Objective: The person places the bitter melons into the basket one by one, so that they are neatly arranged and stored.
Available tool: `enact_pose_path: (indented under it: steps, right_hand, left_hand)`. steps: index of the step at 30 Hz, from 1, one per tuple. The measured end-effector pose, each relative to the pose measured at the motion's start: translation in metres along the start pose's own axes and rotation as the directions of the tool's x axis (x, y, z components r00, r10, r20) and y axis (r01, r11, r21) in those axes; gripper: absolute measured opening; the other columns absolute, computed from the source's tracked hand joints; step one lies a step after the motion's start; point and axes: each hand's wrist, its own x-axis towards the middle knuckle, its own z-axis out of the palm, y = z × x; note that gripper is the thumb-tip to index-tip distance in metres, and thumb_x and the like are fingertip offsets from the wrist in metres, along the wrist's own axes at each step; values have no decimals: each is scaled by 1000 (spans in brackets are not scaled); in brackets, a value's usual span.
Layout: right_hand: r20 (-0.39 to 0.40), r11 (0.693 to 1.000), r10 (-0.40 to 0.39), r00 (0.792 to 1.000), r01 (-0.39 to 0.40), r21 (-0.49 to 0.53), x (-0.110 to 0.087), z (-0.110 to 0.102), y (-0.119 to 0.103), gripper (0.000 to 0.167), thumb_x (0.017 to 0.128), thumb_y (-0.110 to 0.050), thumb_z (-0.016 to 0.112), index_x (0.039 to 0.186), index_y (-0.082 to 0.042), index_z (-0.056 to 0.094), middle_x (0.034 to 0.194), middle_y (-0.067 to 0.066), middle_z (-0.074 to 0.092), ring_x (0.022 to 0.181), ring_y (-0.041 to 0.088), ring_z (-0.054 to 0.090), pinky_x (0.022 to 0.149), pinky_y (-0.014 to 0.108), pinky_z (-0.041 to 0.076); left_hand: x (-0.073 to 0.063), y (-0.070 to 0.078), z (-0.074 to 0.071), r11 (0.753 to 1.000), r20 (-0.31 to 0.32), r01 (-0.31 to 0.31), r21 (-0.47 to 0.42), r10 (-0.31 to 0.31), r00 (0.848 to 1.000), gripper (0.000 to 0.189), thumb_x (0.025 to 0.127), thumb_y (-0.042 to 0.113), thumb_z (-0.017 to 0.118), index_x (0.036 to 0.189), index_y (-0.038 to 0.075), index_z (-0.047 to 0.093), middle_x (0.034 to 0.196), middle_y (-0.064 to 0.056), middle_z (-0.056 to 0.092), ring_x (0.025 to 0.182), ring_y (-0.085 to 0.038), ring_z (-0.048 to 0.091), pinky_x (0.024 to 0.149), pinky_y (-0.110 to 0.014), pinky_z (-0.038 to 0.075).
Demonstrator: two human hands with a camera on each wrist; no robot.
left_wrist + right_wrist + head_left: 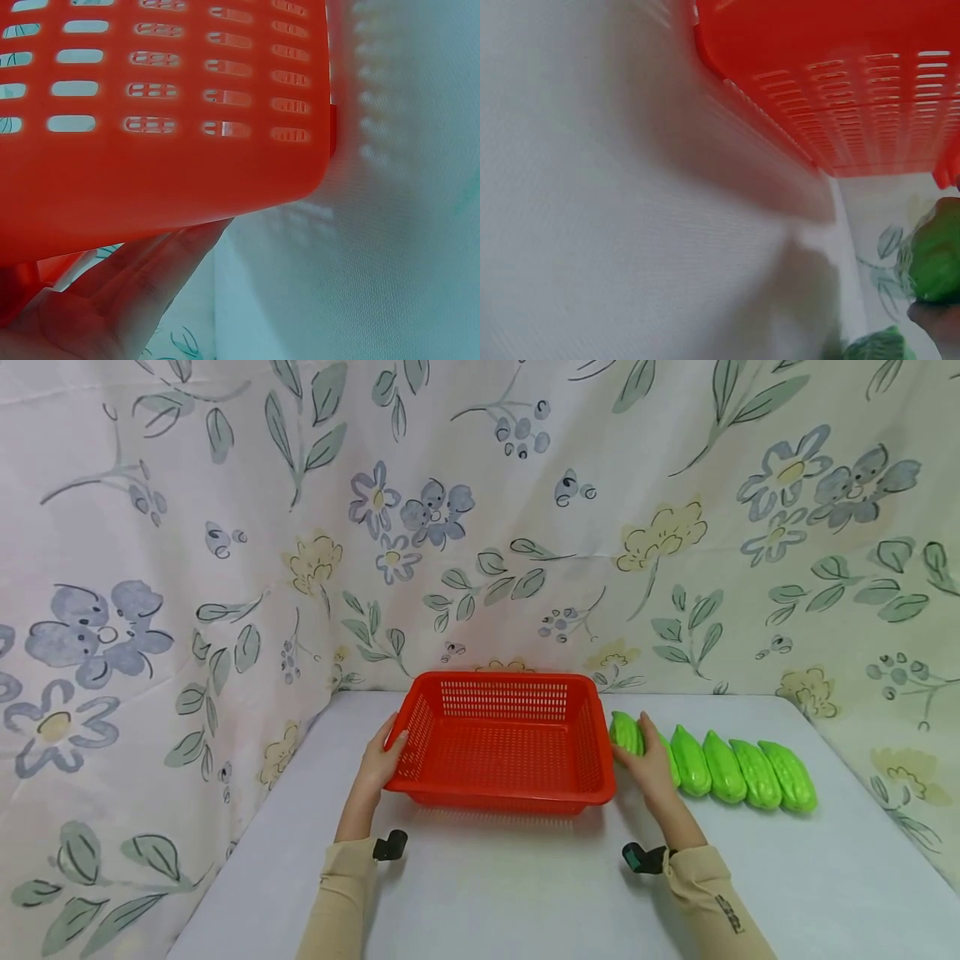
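Red basket (502, 760), left hand (378, 762) gripping its edge (407, 706), right hand (652, 767) holding green gourd (626, 732), white tabletop (510, 893) in front

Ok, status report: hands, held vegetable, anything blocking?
Left hand holds red basket at its left side. Right hand holds green vegetable right of basket. No obstruction visible over basket.

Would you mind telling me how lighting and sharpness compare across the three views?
Head view: bright, fairly crisp, faint shadow by the red basket; left wrist: bluish cast, light spots through the basket's slots on the white table; right wrist: softer, broad shadows across the table, green vegetable slightly blurred.
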Motion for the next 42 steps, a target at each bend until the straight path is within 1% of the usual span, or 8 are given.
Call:
enact_pose_path:
  steps: [6, 12, 17, 20, 24, 26, 33, 42]
  right_hand:
    - [5, 1000, 19, 1000, -19, -20, -1, -5, -8, 90, 94, -20, 62, 158, -12, -1, 165, 17, 8, 151, 36, 12, 122, 55, 13]
    - [-4, 1000, 23, 1000, -23, 5, -1, -9, -12, 90, 94, -18, 62, 158, -13, -2, 165, 16, 6, 151, 35, 9, 122, 55, 11]
    - [-16, 1000, 14, 1000, -15, -13, -3, -11, -20, 90, 94, -19, 62, 158, -13, -1, 164, 17, 8, 151, 35, 9, 122, 54, 11]
    - [-24, 1000, 6, 1000, -6, -16, -4, -13, -23, 90, 95, -19, 62, 158, -13, -2, 165, 16, 7, 152, 35, 9, 122, 54, 11]
    - [-35, 1000, -19, 999, 19, 2, -3, -14, -27, 90, 94, -17, 62, 158, -12, -2, 165, 16, 7, 152, 33, 8, 123, 52, 11]
    - [-39, 999, -32, 999, 32, 11, -4, -15, -30, 90, 94, -16, 62, 158, -12, -2, 165, 16, 7, 152, 33, 8, 123, 51, 11]
    - [-41, 999, -31, 999, 32, 34, -5, -17, -43, 91, 94, -18, 62, 158, -17, -3, 165, 11, 5, 153, 31, 6, 123, 50, 11]
    - [-38, 997, -51, 998, 53, 59, -7, -16, -59, 90, 95, -21, 62, 158, -18, -2, 166, 8, 4, 153, 29, 7, 123, 51, 14]
  left_hand:
    - [0, 0, 0, 1000, -7, -7, 6, 7, 1000, 58, 104, 35, 43, 156, 22, 22, 151, -21, 39, 94, -26, 61, 76, -37, 60]
    - [0, 0, 0, 1000, -6, -6, 0, 6, 1000, 58, 104, 35, 43, 156, 22, 22, 151, -21, 40, 94, -26, 61, 76, -37, 60]
    - [1, 0, 0, 1000, 5, 2, -12, -2, 1000, 58, 104, 34, 43, 157, 23, 22, 152, -20, 38, 94, -26, 62, 77, -38, 60]
    - [0, -1, 0, 1000, 7, -4, -8, 4, 1000, 58, 104, 33, 43, 157, 22, 22, 153, -20, 37, 97, -27, 61, 81, -40, 59]
    - [-1, -1, 0, 999, 2, -39, 13, 39, 999, 58, 104, 33, 43, 156, 18, 22, 154, -21, 36, 106, -30, 57, 90, -44, 54]
    - [-1, -1, 0, 998, -1, -53, 21, 53, 999, 58, 104, 32, 42, 156, 17, 23, 154, -21, 35, 105, -30, 57, 88, -42, 53]
    - [0, 0, -1, 999, 0, -37, 4, 37, 999, 58, 104, 33, 43, 156, 20, 23, 152, -21, 38, 90, -23, 60, 70, -29, 55]
    - [-1, 1, -1, 1000, 6, -30, -2, 30, 1000, 58, 104, 32, 43, 156, 19, 23, 153, -21, 37, 91, -25, 61, 72, -31, 57]
